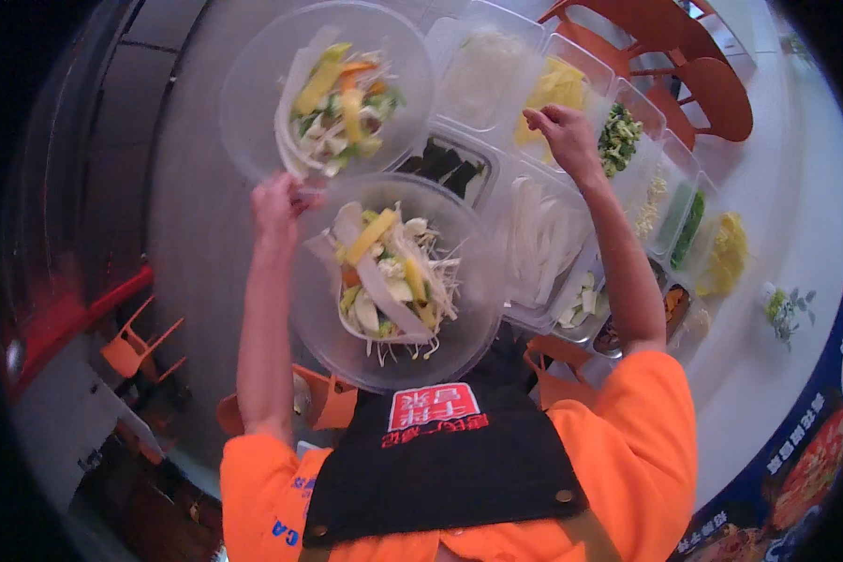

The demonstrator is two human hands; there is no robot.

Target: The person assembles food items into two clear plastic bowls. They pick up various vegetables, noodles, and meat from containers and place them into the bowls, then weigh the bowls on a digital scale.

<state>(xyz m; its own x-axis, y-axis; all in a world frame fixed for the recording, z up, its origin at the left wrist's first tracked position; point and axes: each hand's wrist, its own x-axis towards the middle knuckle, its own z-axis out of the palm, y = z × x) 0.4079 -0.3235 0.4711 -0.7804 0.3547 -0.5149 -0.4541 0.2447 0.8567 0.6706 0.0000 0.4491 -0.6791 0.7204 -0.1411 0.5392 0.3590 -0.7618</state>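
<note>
Two clear round bowls of mixed food sit on the table, a far bowl (241, 98) and a near bowl (473, 314). Both hold bean sprouts, wide white strips, yellow pieces and greens. My left hand (279, 211) is closed at the left, beside the place where the two rims meet. Whether it pinches a rim or a piece of food is hard to see. Over a tub of yellow strips (557, 82) is my right hand (564, 139), its fingertips drawn together. Anything between them is too small to make out.
Tubs to the right hold fine white noodles (482, 70), dark kelp-like pieces (445, 169), wide white strips (539, 229), broccoli (620, 139) and long green vegetables (690, 228). A small potted plant (787, 309) stands at the right. Orange chairs (712, 98) are beyond the table.
</note>
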